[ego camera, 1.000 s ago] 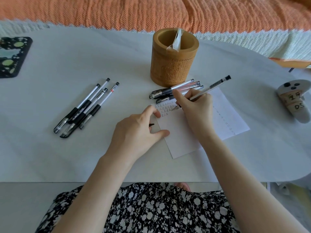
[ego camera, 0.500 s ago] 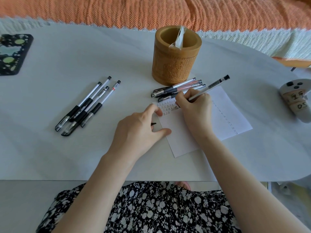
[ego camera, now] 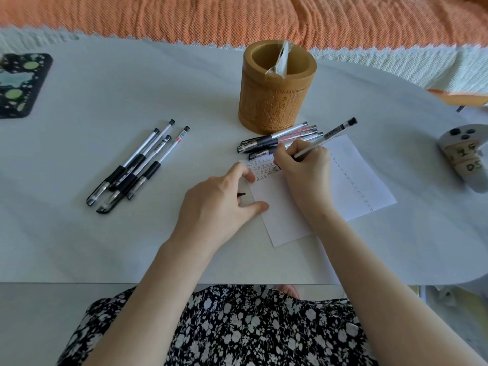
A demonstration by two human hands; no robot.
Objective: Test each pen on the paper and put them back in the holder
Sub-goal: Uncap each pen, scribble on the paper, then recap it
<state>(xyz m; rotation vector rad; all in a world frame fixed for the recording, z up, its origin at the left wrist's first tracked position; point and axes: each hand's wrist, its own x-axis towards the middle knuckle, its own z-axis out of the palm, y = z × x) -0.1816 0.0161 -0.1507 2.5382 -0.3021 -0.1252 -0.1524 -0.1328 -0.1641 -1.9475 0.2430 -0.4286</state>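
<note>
My right hand [ego camera: 303,170] grips a clear pen [ego camera: 330,134] with its tip down on the upper left of the white paper [ego camera: 351,180], next to rows of small written marks. My left hand [ego camera: 219,202] rests on the paper's left edge with forefinger and thumb. A small black pen cap [ego camera: 241,194] pokes out from under its curled fingers. The carved bamboo holder [ego camera: 276,88] stands upright behind the paper. Several capped pens [ego camera: 274,140] lie at its foot. Several more pens [ego camera: 137,167] lie in a bunch on the left.
A clear wrapper [ego camera: 280,59] sticks out of the holder. A dark patterned phone case [ego camera: 21,83] lies at the far left, and a grey controller [ego camera: 464,157] at the right edge. The white table [ego camera: 105,247] ends just before my lap. An orange blanket [ego camera: 237,17] lies behind.
The right hand has shifted slightly along the top rows of marks while writing. The left hand stays on the paper's edge. The view has drifted a little.
</note>
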